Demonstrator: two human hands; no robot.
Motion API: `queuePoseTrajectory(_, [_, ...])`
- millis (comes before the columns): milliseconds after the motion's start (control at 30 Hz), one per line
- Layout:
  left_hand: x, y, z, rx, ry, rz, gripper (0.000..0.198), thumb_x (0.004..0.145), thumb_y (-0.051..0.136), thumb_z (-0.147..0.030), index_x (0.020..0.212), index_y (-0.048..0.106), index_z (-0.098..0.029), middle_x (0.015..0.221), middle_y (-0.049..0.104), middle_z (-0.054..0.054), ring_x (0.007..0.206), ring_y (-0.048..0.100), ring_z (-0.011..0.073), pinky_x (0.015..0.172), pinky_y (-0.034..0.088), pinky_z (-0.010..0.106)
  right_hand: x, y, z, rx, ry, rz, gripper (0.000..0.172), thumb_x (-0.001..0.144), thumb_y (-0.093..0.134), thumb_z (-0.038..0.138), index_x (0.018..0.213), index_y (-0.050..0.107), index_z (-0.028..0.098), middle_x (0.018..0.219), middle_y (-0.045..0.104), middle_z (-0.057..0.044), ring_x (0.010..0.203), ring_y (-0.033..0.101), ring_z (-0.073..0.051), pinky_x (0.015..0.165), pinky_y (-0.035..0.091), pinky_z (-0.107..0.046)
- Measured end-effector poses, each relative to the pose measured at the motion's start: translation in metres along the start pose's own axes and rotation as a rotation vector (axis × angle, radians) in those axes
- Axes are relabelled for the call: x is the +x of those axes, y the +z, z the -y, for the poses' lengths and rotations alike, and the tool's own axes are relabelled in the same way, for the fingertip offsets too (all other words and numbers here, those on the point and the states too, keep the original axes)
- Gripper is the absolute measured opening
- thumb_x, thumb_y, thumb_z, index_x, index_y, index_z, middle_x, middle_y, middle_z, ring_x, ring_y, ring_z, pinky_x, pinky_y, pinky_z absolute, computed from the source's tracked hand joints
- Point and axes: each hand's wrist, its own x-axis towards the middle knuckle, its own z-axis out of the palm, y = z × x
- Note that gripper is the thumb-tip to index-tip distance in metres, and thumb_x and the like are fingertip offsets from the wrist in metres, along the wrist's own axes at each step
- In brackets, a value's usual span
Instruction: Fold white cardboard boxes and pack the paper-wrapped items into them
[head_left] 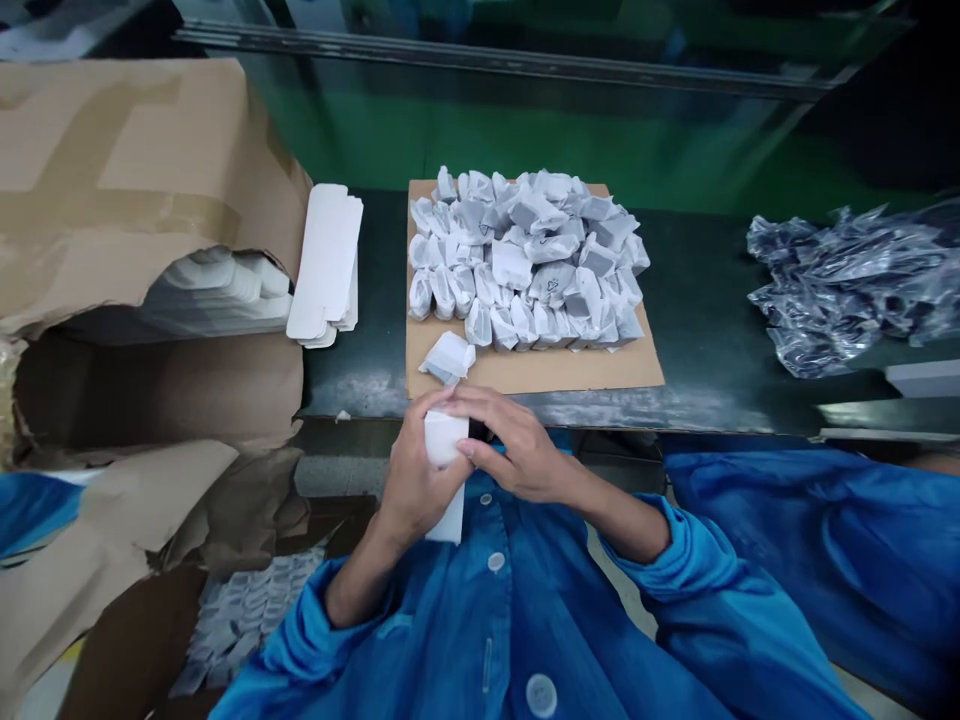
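Close to my chest, my left hand (421, 478) is wrapped round a narrow white cardboard box (448, 440). The box's lower end shows beneath that hand. My right hand (517, 445) touches the upper end of the same box, thumb against its face and fingers curled over the top. Just beyond my fingertips lies a single small item wrapped in thin white material (448, 356). Behind it, many similar wrapped items (532, 250) are piled in rows on a flat cardboard sheet (525, 375).
A stack of flat white cartons (324, 265) lies left of the sheet, beside a torn brown box (150, 160) holding more cartons. Clear plastic bags (840, 285) lie on the right of the dark bench (705, 300). A blue-clothed person (817, 540) is at right. Below left, an open box holds small wrapped items (244, 615).
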Motion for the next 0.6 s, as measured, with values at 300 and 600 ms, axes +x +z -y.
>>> queuePoseTrajectory(300, [-0.007,0.008,0.005,-0.103,-0.186,0.123,0.068,0.077,0.067,-0.035,0.136,0.039,-0.017,0.135,0.056,0.016,0.124,0.058,0.0275,0.105,0.049,0.044,-0.005,0.006,0.006,0.021,0.085,-0.041,0.030,0.093,0.055,0.020,0.122,0.063,0.017,0.125,0.060,-0.012,0.120,0.057,-0.017,0.101,0.051,-0.033])
queuePoseTrajectory(600, [0.027,-0.025,-0.051,0.205,-0.220,0.197,0.038,0.097,0.048,-0.022,0.132,0.046,-0.010,0.113,0.065,0.013,0.096,0.069,0.0196,0.083,0.059,0.035,0.018,-0.012,0.035,0.115,0.142,-0.125,0.043,0.096,0.055,0.042,0.126,0.057,0.012,0.114,0.063,-0.013,0.095,0.065,-0.015,0.073,0.057,-0.025])
